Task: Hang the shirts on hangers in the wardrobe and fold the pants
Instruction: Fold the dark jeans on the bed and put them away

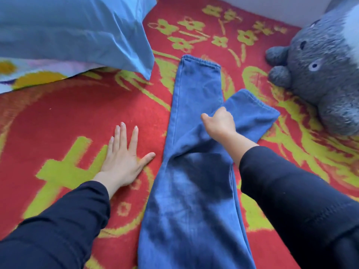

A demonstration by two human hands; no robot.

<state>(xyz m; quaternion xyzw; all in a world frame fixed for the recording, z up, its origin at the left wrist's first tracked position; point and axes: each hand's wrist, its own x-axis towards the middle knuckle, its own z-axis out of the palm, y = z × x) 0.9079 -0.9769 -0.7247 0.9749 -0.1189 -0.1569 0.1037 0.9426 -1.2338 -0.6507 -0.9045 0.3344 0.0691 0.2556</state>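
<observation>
- The red blanket [58, 117] is used as the work surface.
- The blue pants [194, 200] are laid lengthwise on it, with a straight leg [198, 90] and a kinked leg [252, 115] splayed off rightward.
- The right grip [219, 121] is clamped on the kinked leg, so the pants-folding step looks underway; next, that leg probably needs to be laid over the straight leg, edges matched.
- The left grip [122, 158] is spread flat on the blanket, nothing held.

Pants [194, 191] on blanket [58, 123], between pillow [77, 32] and plush toy [320, 74].
</observation>
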